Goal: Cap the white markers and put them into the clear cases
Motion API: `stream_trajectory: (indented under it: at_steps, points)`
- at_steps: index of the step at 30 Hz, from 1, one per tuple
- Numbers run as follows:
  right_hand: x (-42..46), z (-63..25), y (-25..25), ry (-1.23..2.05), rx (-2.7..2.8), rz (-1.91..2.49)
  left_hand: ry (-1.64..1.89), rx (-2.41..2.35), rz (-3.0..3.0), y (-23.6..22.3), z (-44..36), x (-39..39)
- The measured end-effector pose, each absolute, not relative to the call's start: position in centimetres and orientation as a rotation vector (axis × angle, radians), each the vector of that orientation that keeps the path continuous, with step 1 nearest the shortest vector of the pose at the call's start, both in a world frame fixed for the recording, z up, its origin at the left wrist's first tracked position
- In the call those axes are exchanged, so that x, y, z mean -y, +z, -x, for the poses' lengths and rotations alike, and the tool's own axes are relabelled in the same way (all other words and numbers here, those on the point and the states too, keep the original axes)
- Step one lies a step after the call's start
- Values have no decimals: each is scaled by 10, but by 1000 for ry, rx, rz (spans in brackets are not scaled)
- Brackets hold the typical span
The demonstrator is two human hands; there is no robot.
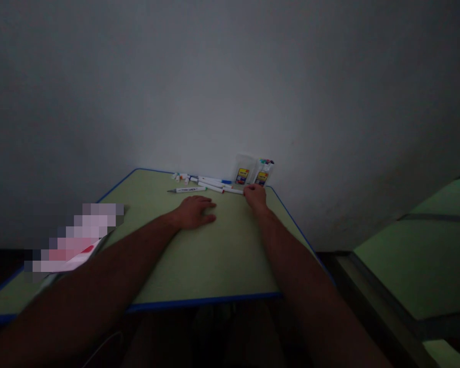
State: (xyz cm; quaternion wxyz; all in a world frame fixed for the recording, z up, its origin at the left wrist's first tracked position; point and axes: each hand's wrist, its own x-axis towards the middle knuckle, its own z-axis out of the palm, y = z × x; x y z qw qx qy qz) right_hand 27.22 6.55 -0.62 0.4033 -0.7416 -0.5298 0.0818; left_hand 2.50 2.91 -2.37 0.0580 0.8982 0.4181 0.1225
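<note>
My left hand (194,211) lies flat on the green table (214,255), fingers stretched out, holding nothing. Just beyond it lies a white marker with a grey tip (187,189). My right hand (255,196) reaches the far side of the table and its fingers close round the end of a white marker (233,190). Several more white markers (210,182) lie scattered by the wall. Behind my right hand stand two clear marker cases (253,171), one with coloured caps showing.
The table has a blue edge (199,302) and stands against a pale wall. A blurred pink and white flat thing (74,240) lies at the table's left. Another green table (421,255) stands to the right across a dark gap.
</note>
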Motion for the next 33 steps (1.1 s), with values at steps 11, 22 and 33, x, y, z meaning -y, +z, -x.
stream_trajectory:
  at_steps: [11,22,33]
  points:
    - [-61,-283,-25,73,1607,1786,365,-1266,-2724,-23,-25,-28]
    - [-61,-286,-23,-94,1832,1833,375,-1228,-2736,-23,-24,-29]
    - [-60,-269,-25,-191,2234,1845,390,-1252,-2742,-27,-24,-31]
